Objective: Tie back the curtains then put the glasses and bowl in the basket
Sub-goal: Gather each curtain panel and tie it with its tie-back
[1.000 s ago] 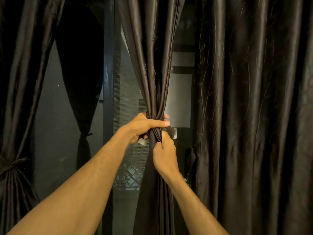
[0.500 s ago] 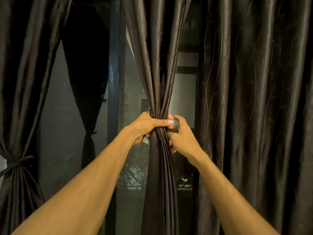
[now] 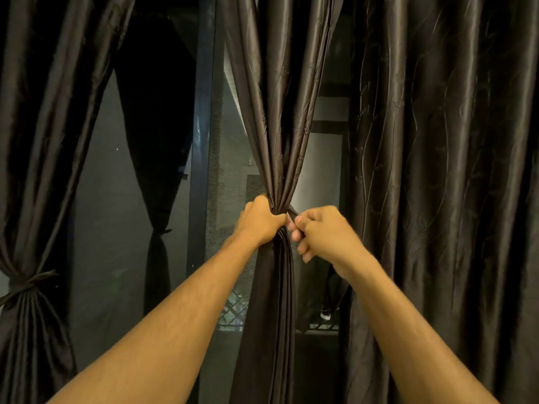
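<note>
Dark window (image 3: 110, 199) behind shiny brown curtains, two hands at the centre.
Curled tight, the left hand (image 3: 262, 221) grips the gathered middle curtain (image 3: 277, 112); just beside it the right hand (image 3: 326, 234) pinches a thin tie (image 3: 293, 212) between thumb and forefinger. The left curtain (image 3: 26, 284) is tied; the right curtain (image 3: 437, 199) hangs loose.

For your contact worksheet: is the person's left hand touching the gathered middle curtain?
Touching. The head view shows the left hand wrapped round the gathered middle curtain, pressed tight against the bunched folds with no gap.
</note>
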Demonstrator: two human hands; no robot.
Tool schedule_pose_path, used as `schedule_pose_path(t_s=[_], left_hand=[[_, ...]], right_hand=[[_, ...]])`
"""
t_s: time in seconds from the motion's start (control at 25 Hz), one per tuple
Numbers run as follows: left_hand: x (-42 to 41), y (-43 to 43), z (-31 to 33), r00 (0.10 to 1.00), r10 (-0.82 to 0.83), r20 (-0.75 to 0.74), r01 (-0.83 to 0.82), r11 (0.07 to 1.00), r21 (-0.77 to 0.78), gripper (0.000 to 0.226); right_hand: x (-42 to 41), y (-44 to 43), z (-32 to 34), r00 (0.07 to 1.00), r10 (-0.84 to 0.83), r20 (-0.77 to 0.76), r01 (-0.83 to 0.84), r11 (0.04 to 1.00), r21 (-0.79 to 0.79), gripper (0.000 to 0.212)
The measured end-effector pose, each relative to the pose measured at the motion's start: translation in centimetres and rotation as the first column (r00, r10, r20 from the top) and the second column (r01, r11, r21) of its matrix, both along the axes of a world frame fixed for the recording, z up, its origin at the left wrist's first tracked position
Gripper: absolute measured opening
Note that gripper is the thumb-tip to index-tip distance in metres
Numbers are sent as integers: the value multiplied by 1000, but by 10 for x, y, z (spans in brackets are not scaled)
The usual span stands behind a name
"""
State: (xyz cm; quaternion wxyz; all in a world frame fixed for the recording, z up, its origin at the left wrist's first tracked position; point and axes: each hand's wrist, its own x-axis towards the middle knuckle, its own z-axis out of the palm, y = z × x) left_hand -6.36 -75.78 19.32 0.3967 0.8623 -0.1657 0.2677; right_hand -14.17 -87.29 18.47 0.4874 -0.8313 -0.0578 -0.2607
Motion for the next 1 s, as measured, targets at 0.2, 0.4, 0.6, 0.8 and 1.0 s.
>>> schedule_pose_path(t_s=[0.2, 0.4, 0.6, 0.8, 1.0], left_hand=[[-18, 3, 16, 975, 220, -4, -203, 908, 367, 33], [-28, 26, 22, 923, -93, -374, 75, 995, -64, 14], [-18, 30, 3, 768, -545, -335, 250, 738, -627, 8], [-23, 30, 0, 779, -566, -271, 339, 743, -578, 22], [-23, 52, 3, 727, -618, -301, 491, 773, -402, 47]], right_hand=[[0, 29, -15, 985, 155, -70, -125, 937, 325, 26], [8, 39, -23, 968, 241, -74, -194, 899, 393, 25], [25, 36, -38, 998, 58, 3, -57, 962, 268, 27], [33, 37, -41, 995, -25, 98, 0, 970, 245, 26], [26, 31, -34, 999, 22, 28, -31, 928, 372, 12]])
